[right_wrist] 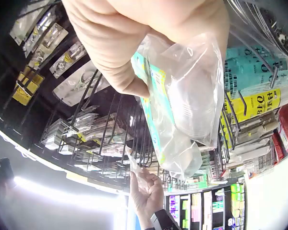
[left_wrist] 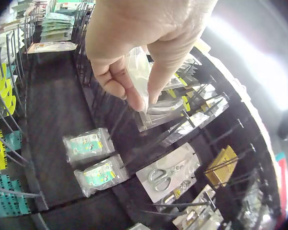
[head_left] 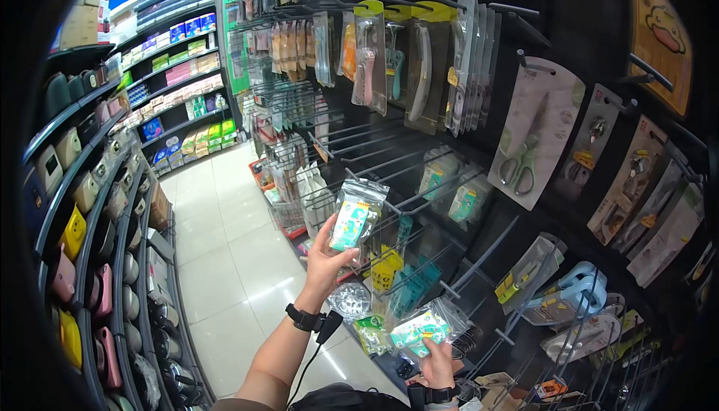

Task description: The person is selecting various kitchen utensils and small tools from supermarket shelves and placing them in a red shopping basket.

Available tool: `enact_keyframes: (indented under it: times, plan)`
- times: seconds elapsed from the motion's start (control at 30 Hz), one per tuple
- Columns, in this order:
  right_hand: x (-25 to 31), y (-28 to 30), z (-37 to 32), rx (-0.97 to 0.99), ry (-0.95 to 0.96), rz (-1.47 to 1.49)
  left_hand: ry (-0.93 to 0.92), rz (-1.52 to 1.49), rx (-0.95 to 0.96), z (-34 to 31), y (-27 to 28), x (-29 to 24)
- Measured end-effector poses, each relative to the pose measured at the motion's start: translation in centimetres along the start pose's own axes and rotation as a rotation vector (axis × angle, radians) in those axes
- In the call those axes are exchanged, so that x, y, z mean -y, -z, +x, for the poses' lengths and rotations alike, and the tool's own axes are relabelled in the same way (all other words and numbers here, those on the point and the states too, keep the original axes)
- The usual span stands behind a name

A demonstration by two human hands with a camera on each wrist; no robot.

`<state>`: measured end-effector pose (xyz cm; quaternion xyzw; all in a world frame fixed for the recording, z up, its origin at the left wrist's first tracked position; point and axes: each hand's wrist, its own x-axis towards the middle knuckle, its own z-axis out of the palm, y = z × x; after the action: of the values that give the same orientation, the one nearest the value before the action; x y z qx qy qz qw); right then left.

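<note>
Clear plastic packet (head_left: 352, 218) with a green and yellow card inside is held up at the centre of the head view, close to the tips of the black wire hooks (head_left: 442, 188). The person's left hand (head_left: 323, 265) grasps it from below, with thumb and fingertips pinching its lower edge. In the left wrist view the same pinch fills the top of the frame, the fingers (left_wrist: 134, 91) closed on the thin plastic.

Lower down, at the bottom of the head view just right of centre, the right hand (head_left: 438, 362) grips a second packet (head_left: 418, 328), also clear with a green and white card. In the right wrist view its fingers curl round the bag in the upper half of the frame.

A dark peg wall covers the right half of the head view, hung with carded scissors (head_left: 524, 158) and other small packaged tools. Curved shelves (head_left: 67, 115) of rounded containers run down the left edge. A pale tiled floor (head_left: 225, 261) stretches toward the upper left. A black strap (head_left: 305, 319) circles the left wrist.
</note>
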<state>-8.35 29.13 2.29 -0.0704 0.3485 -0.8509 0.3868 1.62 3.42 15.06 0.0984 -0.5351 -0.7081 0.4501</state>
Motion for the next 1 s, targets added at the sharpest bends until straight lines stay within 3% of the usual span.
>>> enact_keyframes:
  times: [0.1,0.23,0.4,0.5,0.77,0.83,0.87,0.9,0.97,1.0]
  plan:
    - [-0.1,-0.1,0.5,-0.015,0.016,-0.013,-0.036,-0.014,-0.007,0.5,0.2,0.5]
    - [0.0,-0.4,0.3,-0.047,0.078,-0.008,0.066,-0.031,0.068,1.8,0.3,1.3]
    - [0.2,-0.9,0.0,-0.089,0.124,-0.002,0.076,-0.019,0.147,6.2,-0.4,5.1]
    - [-0.2,0.1,-0.6,-0.142,0.158,-0.005,0.125,0.098,0.199,10.0,-2.3,6.7]
    - [0.1,0.9,-2.3,-0.246,0.271,-0.025,0.086,-0.083,0.288,15.6,-7.0,10.6]
    - [0.1,0.9,-2.4,-0.275,0.293,-0.028,0.101,0.036,0.32,16.6,-7.0,11.5]
    - [-0.1,1.1,-2.3,-0.272,0.299,-0.031,-0.011,0.159,0.312,17.0,-6.6,12.6]
    - [-0.3,1.2,-2.4,-0.268,0.303,-0.033,-0.004,0.154,0.322,16.3,-6.4,12.9]
    - [-0.7,0.5,-2.2,-0.275,0.289,-0.02,-0.333,0.72,0.017,14.5,-5.7,13.3]
    - [-0.9,0.1,-1.9,-0.271,0.269,-0.006,-0.339,0.728,-0.009,13.6,-4.9,13.7]
